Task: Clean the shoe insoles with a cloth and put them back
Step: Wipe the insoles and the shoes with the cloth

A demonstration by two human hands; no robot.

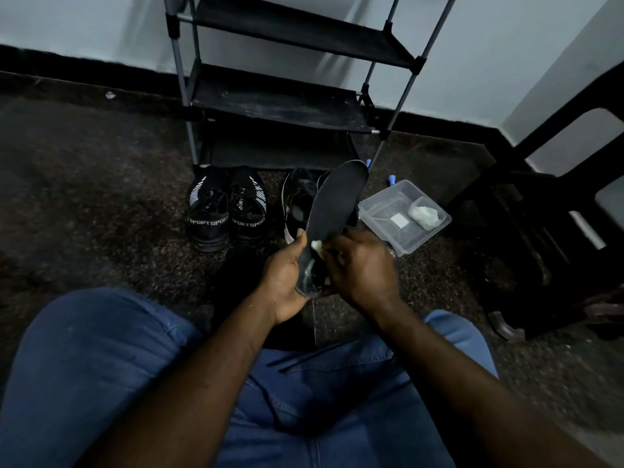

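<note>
— Blue denim knees point(101, 366) below. Which step?
— Wiping, I think: left hand point(287, 285) grips long dark foam insole point(337, 197) by heel, raised before shoes; right hand point(364, 271) pinches small white cloth point(316, 245) on it. Next, stroke toward toe.

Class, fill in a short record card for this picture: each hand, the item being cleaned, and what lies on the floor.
left hand: grips the insole at its heel end
right hand: pinches a white cloth against the insole
insole: dark, toe end pointing away
floor: sport shoes, another dark shoe, clear plastic container
behind: black shoe rack
</note>
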